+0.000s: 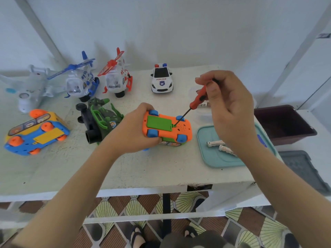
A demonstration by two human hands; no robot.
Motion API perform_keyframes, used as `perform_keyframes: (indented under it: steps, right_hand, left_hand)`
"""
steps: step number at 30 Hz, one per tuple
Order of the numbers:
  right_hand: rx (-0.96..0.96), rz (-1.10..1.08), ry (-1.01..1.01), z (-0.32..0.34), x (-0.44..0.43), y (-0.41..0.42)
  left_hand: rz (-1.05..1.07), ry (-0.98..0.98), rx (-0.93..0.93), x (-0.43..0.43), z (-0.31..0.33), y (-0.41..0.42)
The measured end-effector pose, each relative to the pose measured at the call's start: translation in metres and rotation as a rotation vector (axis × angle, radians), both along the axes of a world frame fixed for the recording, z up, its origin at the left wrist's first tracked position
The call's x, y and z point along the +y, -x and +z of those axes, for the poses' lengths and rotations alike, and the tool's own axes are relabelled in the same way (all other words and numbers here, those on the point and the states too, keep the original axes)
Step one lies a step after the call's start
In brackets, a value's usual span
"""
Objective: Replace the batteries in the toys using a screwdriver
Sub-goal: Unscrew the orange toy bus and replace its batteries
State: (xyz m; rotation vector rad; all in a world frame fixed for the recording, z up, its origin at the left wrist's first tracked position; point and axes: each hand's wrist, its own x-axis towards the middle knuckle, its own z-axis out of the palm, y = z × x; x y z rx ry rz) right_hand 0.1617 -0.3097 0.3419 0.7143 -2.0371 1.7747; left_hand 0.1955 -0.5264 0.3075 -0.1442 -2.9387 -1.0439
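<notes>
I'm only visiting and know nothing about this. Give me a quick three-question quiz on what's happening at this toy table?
1. True or false: the left hand holds the orange toy car wheels up.
2. Which hand holds the screwdriver? A) left B) right
3. How many batteries show on the teal lid?
Key: 1 true; 2 B, the right hand; 3 two.

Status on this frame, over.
Left hand grips upturned orange toy car. Right hand holds screwdriver, tip at green battery cover screw. Nothing blocking.
</notes>
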Motion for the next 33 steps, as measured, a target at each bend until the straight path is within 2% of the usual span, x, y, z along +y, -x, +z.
perform_keyframes:
  steps: [7,14,19,24,26,30,33]
  right_hand:
    - [-0.089,-0.104,0.102,0.005,-0.003,0.003]
    - [-0.039,-0.190,0.048,0.006,-0.010,0.014]
    - [0.004,-0.088,-0.014,0.009,-0.014,0.028]
    - [-0.097,0.273,-0.041,0.020,-0.017,0.043]
    - [-0.138,0.345,-0.065,0.023,-0.017,0.047]
    - [-0.068,0.262,-0.118,0.019,-0.018,0.050]
    - [-0.028,0.139,-0.031,0.018,-0.017,0.046]
  left_hand:
    - [0.165,-0.242,0.091,0.009,-0.020,-0.019]
    - [0.190,-0.284,0.072,0.005,-0.025,-0.013]
    - [0.187,-0.303,0.059,0.002,-0.025,-0.009]
    - [0.186,-0.295,0.078,0.002,-0.026,-0.010]
    - [0.180,-0.295,0.077,0.002,-0.025,-0.010]
    - [0.179,-0.298,0.077,0.002,-0.025,-0.011]
    - [0.177,-0.303,0.081,0.001,-0.026,-0.011]
